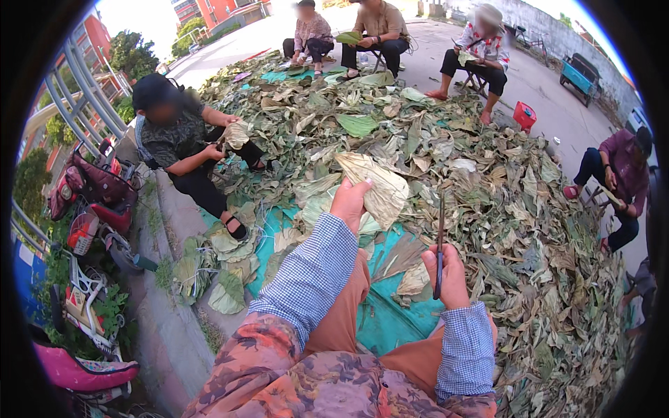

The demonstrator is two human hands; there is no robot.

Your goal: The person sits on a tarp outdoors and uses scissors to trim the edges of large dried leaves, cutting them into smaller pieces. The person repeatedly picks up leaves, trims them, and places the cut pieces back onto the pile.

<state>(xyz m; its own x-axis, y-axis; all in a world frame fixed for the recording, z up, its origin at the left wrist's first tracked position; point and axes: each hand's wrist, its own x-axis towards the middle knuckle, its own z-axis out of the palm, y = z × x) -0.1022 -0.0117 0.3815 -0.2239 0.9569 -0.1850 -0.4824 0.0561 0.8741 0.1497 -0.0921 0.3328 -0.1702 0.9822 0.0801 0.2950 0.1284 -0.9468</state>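
My left hand (350, 203) pinches a folded, pale dried leaf (380, 189) by its near edge, thumb on top. The leaf fans out up and to the right, above the heap. To the right, my right hand (447, 275) is closed round the handles of dark scissors (440, 240), blades pointing up and away from me. The blades are seen nearly edge-on, so I cannot tell how far apart they are. They stand apart from the leaf. Below and between my hands, loose brown leaves (412, 282) lie on a teal sheet (390, 317).
A wide heap of dried leaves (529, 230) spreads ahead and to my right. A co-worker (178, 139) sits close at left; several others sit around the far and right edges. A red bucket (524, 117) stands beyond the heap. Parked scooters (104, 188) line the left.
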